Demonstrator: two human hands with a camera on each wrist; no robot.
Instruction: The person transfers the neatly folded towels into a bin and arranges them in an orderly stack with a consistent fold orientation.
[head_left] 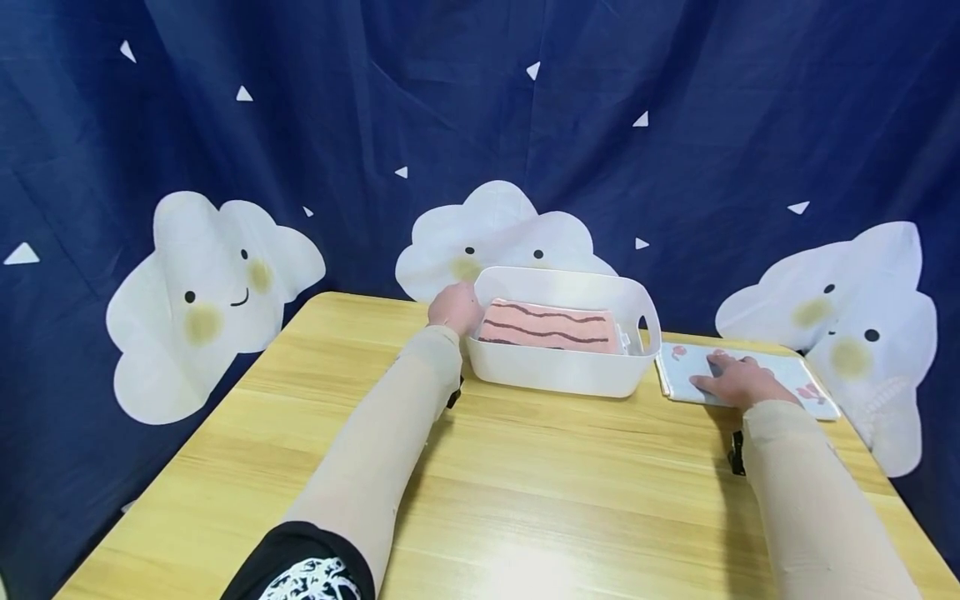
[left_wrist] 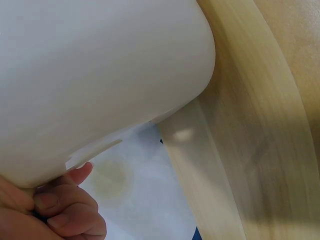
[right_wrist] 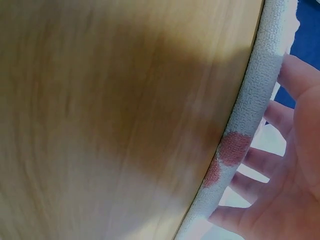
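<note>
A white plastic basket (head_left: 555, 371) with a cut-out handle stands near the back edge of the table. Inside it lies a folded pink towel (head_left: 547, 327) with dark wavy stripes. At the basket's left end my left hand (head_left: 455, 308) grips the rim by the handle; its curled fingers (left_wrist: 75, 212) show in the left wrist view. To the right of the basket, a folded light blue towel (head_left: 783, 367) with pink-red figures lies flat. My right hand (head_left: 742, 383) rests on it with spread fingers, and the right wrist view shows the towel's thick folded edge (right_wrist: 250, 100).
The wooden table (head_left: 540, 483) stretches toward me. Behind it hangs a dark blue curtain (head_left: 337, 125) with white clouds and small triangles, close to the basket and the table's far edge.
</note>
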